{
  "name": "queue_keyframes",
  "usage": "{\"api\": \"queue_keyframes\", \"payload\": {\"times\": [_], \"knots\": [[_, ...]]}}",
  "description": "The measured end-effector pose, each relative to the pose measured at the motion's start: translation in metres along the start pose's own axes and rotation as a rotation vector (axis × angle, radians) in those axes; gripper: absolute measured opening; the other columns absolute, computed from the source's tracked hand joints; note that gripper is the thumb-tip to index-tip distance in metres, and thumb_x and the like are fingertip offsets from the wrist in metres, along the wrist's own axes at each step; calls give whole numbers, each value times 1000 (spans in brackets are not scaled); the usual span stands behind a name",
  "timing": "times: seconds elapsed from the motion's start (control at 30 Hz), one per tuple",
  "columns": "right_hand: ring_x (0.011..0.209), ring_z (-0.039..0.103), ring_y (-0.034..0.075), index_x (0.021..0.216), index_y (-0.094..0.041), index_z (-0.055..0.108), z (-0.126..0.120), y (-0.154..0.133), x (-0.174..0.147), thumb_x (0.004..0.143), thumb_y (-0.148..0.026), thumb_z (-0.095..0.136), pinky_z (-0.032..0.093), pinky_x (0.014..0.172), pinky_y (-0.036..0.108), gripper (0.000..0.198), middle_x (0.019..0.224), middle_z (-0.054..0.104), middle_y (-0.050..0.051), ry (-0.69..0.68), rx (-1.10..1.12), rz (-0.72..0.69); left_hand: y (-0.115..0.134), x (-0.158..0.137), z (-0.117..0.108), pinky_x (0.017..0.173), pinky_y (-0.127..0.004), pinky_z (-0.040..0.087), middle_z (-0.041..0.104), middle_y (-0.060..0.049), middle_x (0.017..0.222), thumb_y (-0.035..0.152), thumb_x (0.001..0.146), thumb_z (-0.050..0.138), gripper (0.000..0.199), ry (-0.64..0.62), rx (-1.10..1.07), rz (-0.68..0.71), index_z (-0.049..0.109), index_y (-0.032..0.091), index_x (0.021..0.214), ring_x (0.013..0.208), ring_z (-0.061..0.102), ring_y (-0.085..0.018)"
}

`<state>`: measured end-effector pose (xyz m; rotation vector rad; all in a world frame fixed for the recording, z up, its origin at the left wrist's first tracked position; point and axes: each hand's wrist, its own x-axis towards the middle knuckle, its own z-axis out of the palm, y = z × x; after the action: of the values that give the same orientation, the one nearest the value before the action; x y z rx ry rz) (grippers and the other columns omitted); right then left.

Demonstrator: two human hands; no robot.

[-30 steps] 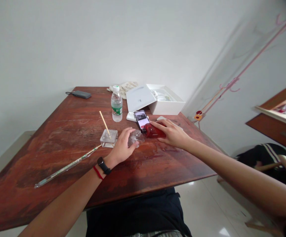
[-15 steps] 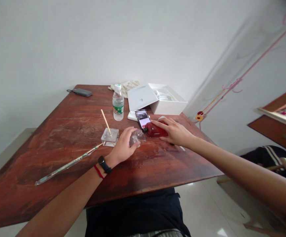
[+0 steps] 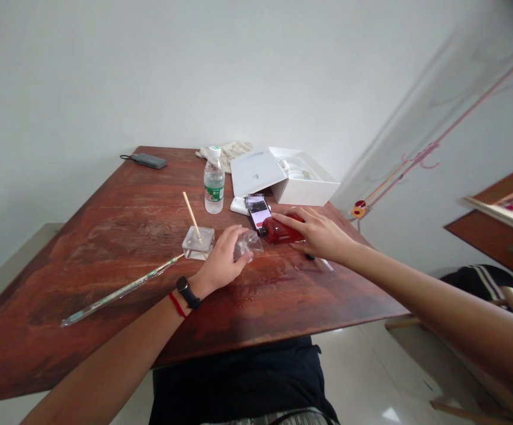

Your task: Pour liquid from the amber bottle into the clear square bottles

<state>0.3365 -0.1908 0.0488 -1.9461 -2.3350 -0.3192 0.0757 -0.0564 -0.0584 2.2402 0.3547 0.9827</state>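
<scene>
My left hand [image 3: 227, 255] is closed round a small clear plastic container [image 3: 248, 243], lying or held tilted; its exact kind is hard to make out. My right hand [image 3: 317, 233] grips a red bottle [image 3: 278, 230] from its base end. That bottle lies almost level, its dark neck pointing left at the clear container's opening. Left of my hands stands a clear block-like holder [image 3: 198, 241] with a wooden chopstick [image 3: 190, 211] sticking up from it. Below my right hand a small dark thing [image 3: 310, 257] shows in part, beside a thin white strip.
A water bottle [image 3: 214, 183] stands behind the hands. Further back are an open white box [image 3: 304, 186], a phone [image 3: 260, 211] and a cloth [image 3: 227, 154]. A wrapped chopstick packet [image 3: 118, 292] lies left, a grey device [image 3: 150, 160] far left. Wet drops mark the wooden table [image 3: 234, 321].
The view has shifted slightly. My right hand has moved a little, and the small dark thing under it now shows. Both hands keep their holds.
</scene>
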Motion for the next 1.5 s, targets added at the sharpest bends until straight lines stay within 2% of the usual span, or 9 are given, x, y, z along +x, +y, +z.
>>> {"api": "queue_keyframes", "payload": {"times": [0.33,0.47,0.83,1.03,1.27,1.5], "knots": [[140,60,40,170,-40,39,-9,-1,5,83,1,67,56,110,58,99,162,57,9,-19,-8,-49,-1,1,0,127,-57,44,58,-18,153,20,100,71,50,-7,2,-6,54,22,146,147,55,-34],[134,63,37,170,-40,36,-11,-1,6,87,-2,68,59,105,56,97,162,58,11,-32,-78,-58,-2,0,0,127,-58,43,58,-18,152,20,99,72,51,-5,3,-4,53,22,146,147,54,-35],[127,64,36,166,-30,44,-16,-2,11,91,-9,69,59,99,50,81,151,64,16,-73,-162,-91,-4,-1,1,128,-55,42,57,-19,153,20,100,70,49,-8,2,-12,53,19,146,148,53,-34],[123,64,35,168,-31,41,-19,-2,12,90,-9,68,60,92,46,85,147,66,15,-68,-196,-105,-3,0,1,128,-56,42,57,-19,153,20,100,70,49,-13,1,-12,53,20,145,148,53,-34],[123,63,35,162,-29,51,-24,-7,15,86,-9,72,59,88,42,80,147,65,16,-103,-229,-68,-3,-1,1,128,-57,42,57,-19,152,19,99,70,49,-9,-8,-3,53,20,145,147,54,-34],[121,63,34,162,-28,51,-28,-9,17,87,-7,71,57,87,41,80,143,67,16,-117,-241,-76,-2,0,1,126,-57,44,58,-17,150,20,99,69,49,-4,-19,2,53,21,145,144,56,-34]]}}
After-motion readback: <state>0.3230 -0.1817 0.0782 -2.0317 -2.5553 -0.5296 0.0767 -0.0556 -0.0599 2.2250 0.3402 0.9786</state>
